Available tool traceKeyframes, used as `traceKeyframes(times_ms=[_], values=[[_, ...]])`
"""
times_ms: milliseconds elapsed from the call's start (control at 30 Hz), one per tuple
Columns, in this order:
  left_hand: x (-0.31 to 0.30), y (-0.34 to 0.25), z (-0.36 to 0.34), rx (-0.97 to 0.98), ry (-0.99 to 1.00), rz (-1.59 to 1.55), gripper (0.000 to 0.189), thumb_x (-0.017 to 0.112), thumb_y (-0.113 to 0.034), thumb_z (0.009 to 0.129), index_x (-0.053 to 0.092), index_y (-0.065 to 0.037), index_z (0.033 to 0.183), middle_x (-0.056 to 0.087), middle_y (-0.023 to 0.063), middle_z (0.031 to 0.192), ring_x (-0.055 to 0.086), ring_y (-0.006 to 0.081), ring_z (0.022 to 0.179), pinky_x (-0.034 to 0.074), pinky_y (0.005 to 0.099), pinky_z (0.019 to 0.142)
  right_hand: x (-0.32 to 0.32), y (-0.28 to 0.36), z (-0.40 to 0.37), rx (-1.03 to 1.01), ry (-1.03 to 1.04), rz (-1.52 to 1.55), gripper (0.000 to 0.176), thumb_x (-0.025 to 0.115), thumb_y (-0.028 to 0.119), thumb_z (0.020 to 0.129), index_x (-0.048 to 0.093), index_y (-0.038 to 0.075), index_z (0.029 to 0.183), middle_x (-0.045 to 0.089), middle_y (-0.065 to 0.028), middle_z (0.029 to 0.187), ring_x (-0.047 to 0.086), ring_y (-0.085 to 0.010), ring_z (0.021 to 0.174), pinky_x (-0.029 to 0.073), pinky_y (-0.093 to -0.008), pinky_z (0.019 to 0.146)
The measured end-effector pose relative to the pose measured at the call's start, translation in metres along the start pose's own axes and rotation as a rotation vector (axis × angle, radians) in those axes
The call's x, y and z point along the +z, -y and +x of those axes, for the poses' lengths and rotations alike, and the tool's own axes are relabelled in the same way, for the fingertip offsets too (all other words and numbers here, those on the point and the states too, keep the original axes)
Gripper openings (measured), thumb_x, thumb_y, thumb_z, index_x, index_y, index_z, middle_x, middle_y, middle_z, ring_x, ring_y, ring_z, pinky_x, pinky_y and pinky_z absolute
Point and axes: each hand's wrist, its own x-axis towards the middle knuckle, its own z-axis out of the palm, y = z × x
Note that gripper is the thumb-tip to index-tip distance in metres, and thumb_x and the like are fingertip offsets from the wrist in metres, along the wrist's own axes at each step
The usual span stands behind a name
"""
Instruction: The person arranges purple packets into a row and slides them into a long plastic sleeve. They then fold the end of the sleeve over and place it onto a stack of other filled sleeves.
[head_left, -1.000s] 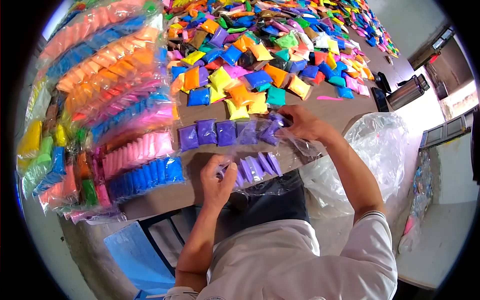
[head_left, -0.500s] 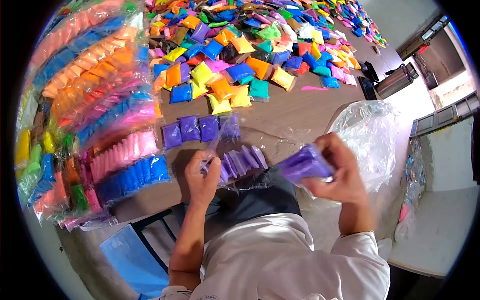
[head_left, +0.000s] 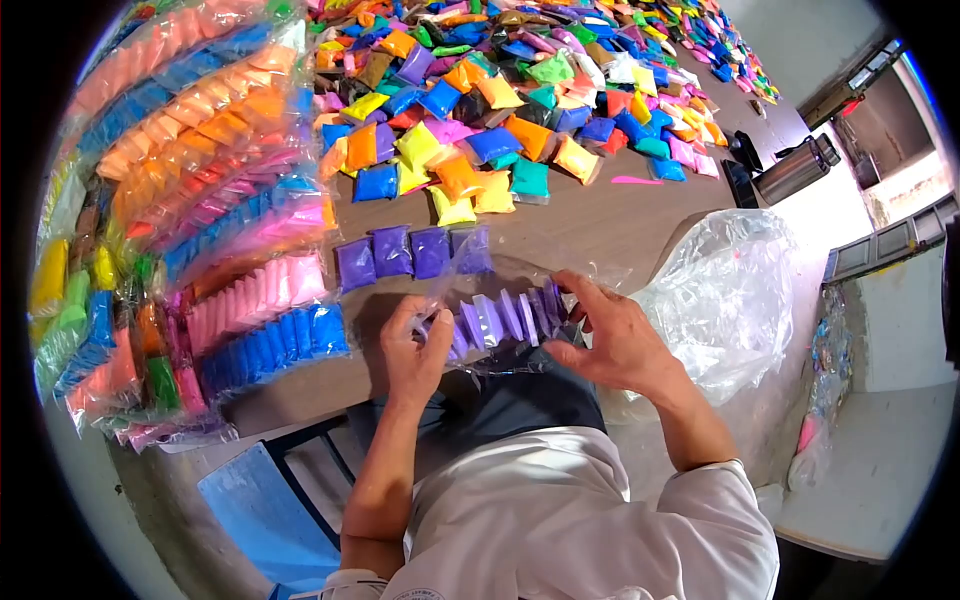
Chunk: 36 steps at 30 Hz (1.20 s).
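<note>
**Both hands on a sleeve of purple packets**

At the far left, bagged bundles (head_left: 200, 190) of orange, pink and blue packets are stacked along the edge of the worktop (head_left: 610, 225). The nearest bundle is a blue one (head_left: 275, 350).

Just right of it, the left hand (head_left: 415, 345) is curled closed. Its fingers and thumb pinch the left end of a clear sleeve (head_left: 470, 365), which lies at the near edge of the worktop in front of the person.

Inside the sleeve, a row of purple packets (head_left: 500, 318) stands on edge, leaning side by side. Four more purple packets (head_left: 410, 255) lie flat just behind the row.

The right hand (head_left: 612, 342) is half open at the row's right end. Its spread fingers rest on the last packets with the thumb below, not closed around them.

Further right, a large crumpled clear bag (head_left: 735, 290) hangs off the worktop. Behind everything, loose packets (head_left: 500, 100) of many colours cover the surface.
</note>
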Motion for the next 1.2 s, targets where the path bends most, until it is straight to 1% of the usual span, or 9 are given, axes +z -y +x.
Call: traceKeyframes(times_ms=[433, 500, 567, 633, 700, 767, 967, 1100, 1200], values=[[0.0, 0.001, 0.0, 0.011, 0.006, -0.043, 0.015, 0.068, -0.013, 0.085, 0.064, 0.0, 0.092, 0.063, 0.0019, 0.081, 0.056, 0.0092, 0.076, 0.046, 0.0264, 0.07, -0.003, -0.007, 0.011, -0.082, 0.015, -0.061, 0.057, 0.078, 0.01, 0.076, 0.055, 0.0, 0.128, 0.065, -0.0167, 0.109, 0.067, -0.0309, 0.088, 0.054, -0.0377, 0.078], [0.0, 0.002, 0.001, 0.015, 0.004, -0.043, 0.015, 0.068, -0.012, 0.085, 0.063, 0.0, 0.091, 0.063, 0.0021, 0.081, 0.056, 0.0091, 0.076, 0.047, 0.0264, 0.07, -0.015, 0.002, 0.006, -0.072, -0.001, 0.06, 0.048, 0.072, 0.012, 0.08, 0.057, 0.0, 0.124, 0.066, -0.0198, 0.096, 0.067, -0.0356, 0.084, 0.053, -0.0409, 0.073], [0.001, 0.004, 0.001, 0.024, -0.002, -0.041, 0.015, 0.068, -0.012, 0.085, 0.063, 0.0, 0.091, 0.063, 0.0022, 0.081, 0.057, 0.0091, 0.076, 0.047, 0.0264, 0.07, -0.035, 0.01, 0.003, -0.1, 0.044, 0.082, 0.036, 0.072, 0.009, 0.082, 0.063, 0.0, 0.115, 0.066, -0.0164, 0.083, 0.067, -0.0307, 0.074, 0.053, -0.0372, 0.066], [0.001, 0.006, 0.001, 0.019, 0.003, -0.035, 0.015, 0.068, -0.011, 0.085, 0.062, 0.0, 0.091, 0.063, 0.0031, 0.081, 0.057, 0.0093, 0.076, 0.047, 0.0264, 0.07, -0.05, 0.024, 0.003, -0.32, -0.069, 0.179, 0.022, 0.072, 0.004, 0.082, 0.066, 0.0, 0.104, 0.066, -0.0144, 0.079, 0.067, -0.028, 0.069, 0.052, -0.0348, 0.063], [0.0, 0.001, 0.0, -0.02, 0.007, -0.055, 0.014, 0.068, -0.011, 0.084, 0.062, 0.0, 0.091, 0.063, 0.0034, 0.081, 0.058, 0.0094, 0.077, 0.047, 0.0265, 0.071, -0.056, 0.042, 0.017, -0.241, -0.197, 0.164, 0.011, 0.07, 0.002, 0.084, 0.067, 0.0, 0.094, 0.068, -0.0136, 0.081, 0.067, -0.0296, 0.071, 0.052, -0.0354, 0.064], [0.0, -0.001, 0.0, -0.056, 0.016, -0.076, 0.014, 0.068, -0.011, 0.084, 0.062, 0.0, 0.091, 0.063, 0.0038, 0.081, 0.058, 0.0096, 0.077, 0.047, 0.0267, 0.071, -0.056, 0.038, 0.057, -0.495, -0.29, -0.028, 0.013, 0.067, 0.001, 0.087, 0.067, -0.001, 0.099, 0.068, -0.0116, 0.079, 0.068, -0.0213, 0.069, 0.051, -0.0308, 0.06], [0.0, 0.009, 0.0, 0.008, -0.004, -0.067, 0.014, 0.069, -0.01, 0.083, 0.062, 0.0, 0.09, 0.065, 0.0049, 0.081, 0.059, 0.0118, 0.076, 0.048, 0.0276, 0.071, -0.016, 0.009, 0.174, -0.38, 0.057, -0.205, 0.019, 0.065, 0.014, 0.087, 0.069, -0.002, 0.095, 0.069, -0.0156, 0.086, 0.069, -0.0261, 0.079, 0.052, -0.0369, 0.072], [0.0, 0.007, 0.0, -0.007, -0.008, -0.059, 0.013, 0.069, -0.01, 0.083, 0.061, -0.001, 0.089, 0.064, 0.0071, 0.081, 0.06, 0.0135, 0.075, 0.049, 0.0294, 0.07, -0.006, 0.014, 0.192, -0.218, 0.435, -0.328, 0.028, 0.074, 0.028, 0.08, 0.073, 0.004, 0.093, 0.071, -0.0144, 0.09, 0.068, -0.0305, 0.089, 0.052, -0.0409, 0.08], [-0.001, 0.001, 0.0, -0.003, 0.02, -0.04, 0.011, 0.065, -0.011, 0.087, 0.062, -0.001, 0.089, 0.062, 0.0005, 0.079, 0.055, 0.0084, 0.072, 0.045, 0.0259, 0.065, 0.007, 0.007, 0.197, -0.241, 0.494, -0.355, 0.038, 0.078, 0.035, 0.075, 0.072, 0.003, 0.093, 0.071, -0.0127, 0.09, 0.068, -0.0302, 0.088, 0.052, -0.0402, 0.079]])
